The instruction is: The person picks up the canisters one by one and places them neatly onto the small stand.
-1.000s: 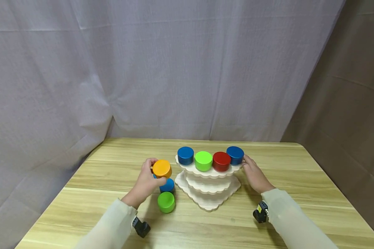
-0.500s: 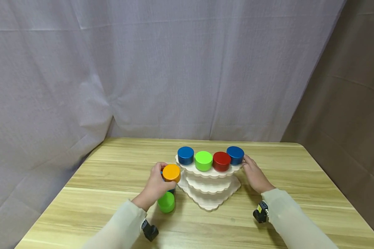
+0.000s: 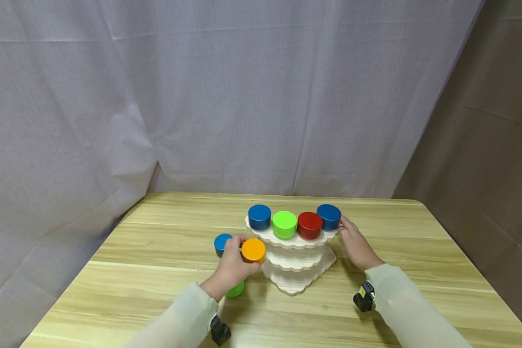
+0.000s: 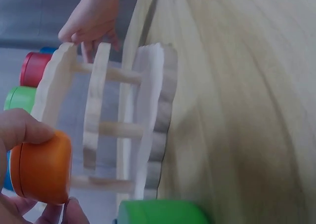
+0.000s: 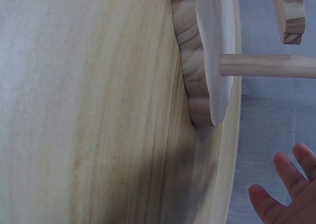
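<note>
My left hand [image 3: 232, 266] grips an orange round tin [image 3: 253, 250] off the table, just left of the wooden tiered stand [image 3: 295, 260]. In the left wrist view, fingers and thumb surround the orange tin [image 4: 47, 169] beside the lower-left end of the stand's top tier. At the opposite end, my right hand [image 3: 357, 245] pinches the top tier's edge next to a blue tin [image 3: 329, 217]. The right wrist view shows its other fingers [image 5: 291, 179] spread out. Along the top tier also stand a red tin [image 3: 310, 226], a light green tin [image 3: 284, 225] and another blue tin [image 3: 259, 217].
On the wood-grain table [image 3: 156, 241], one blue tin [image 3: 223, 244] sits behind my left hand. A green tin [image 3: 235, 290] shows partly from under the left wrist. Dowels [image 4: 121, 129] join the stand's scalloped tiers. A grey curtain [image 3: 243, 96] hangs behind the table.
My left hand has carried the orange tin rightward and slightly nearer to me, up to the stand, covering more of the green tin. The right hand and the stand have stayed put.
</note>
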Motion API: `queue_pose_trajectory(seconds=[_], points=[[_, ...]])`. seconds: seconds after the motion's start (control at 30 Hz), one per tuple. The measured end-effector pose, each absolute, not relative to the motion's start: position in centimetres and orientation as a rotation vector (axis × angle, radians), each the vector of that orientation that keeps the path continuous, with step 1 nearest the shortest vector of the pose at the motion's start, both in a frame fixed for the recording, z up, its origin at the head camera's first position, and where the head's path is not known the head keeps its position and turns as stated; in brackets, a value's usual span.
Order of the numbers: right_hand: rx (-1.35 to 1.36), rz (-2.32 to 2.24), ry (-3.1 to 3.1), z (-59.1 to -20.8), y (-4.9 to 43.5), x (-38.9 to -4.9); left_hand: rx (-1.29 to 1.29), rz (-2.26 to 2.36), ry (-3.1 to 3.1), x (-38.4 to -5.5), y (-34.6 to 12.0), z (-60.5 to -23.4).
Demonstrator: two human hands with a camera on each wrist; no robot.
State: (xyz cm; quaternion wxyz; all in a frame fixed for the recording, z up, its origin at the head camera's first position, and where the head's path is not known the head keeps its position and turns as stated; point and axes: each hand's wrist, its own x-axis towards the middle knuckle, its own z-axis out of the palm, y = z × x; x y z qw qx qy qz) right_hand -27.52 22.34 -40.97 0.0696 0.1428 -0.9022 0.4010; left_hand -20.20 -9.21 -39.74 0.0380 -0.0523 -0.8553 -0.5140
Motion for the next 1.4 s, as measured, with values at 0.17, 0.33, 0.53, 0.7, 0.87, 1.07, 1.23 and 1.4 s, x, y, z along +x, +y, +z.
queue_pose_trajectory(seconds=[0.17, 0.33, 0.53, 0.7, 0.87, 1.07, 1.23, 1.4], points=[[0.435, 1.211, -2.712, -40.9, 22.3, -27.4, -0.159, -1.558, -2.616, -20.0, -8.4, -40.2], [0.436, 1.210, -2.704, -41.0, 22.3, -27.5, -0.143, -1.500, -2.636, -19.8, -7.7, -40.3], [0.436, 1.212, -2.699, -41.1, 22.3, -27.6, -0.113, -1.486, -2.651, -19.7, -7.1, -40.3], [0.434, 1.217, -2.701, -41.1, 22.3, -27.5, -0.068, -1.508, -2.594, -19.9, -6.5, -40.6], [0.431, 1.224, -2.707, -41.0, 22.3, -27.4, -0.018, -1.549, -2.530, -20.1, -6.0, -40.9], [0.430, 1.223, -2.712, -40.9, 22.3, -27.4, 0.041, -1.630, -2.472, -20.6, -5.5, -41.2], [0.429, 1.229, -2.707, -40.9, 22.3, -27.5, 0.066, -1.675, -2.456, -21.0, -5.0, -41.4], [0.427, 1.231, -2.709, -41.0, 22.3, -27.6, 0.071, -1.700, -2.450, -21.2, -4.7, -41.5]])
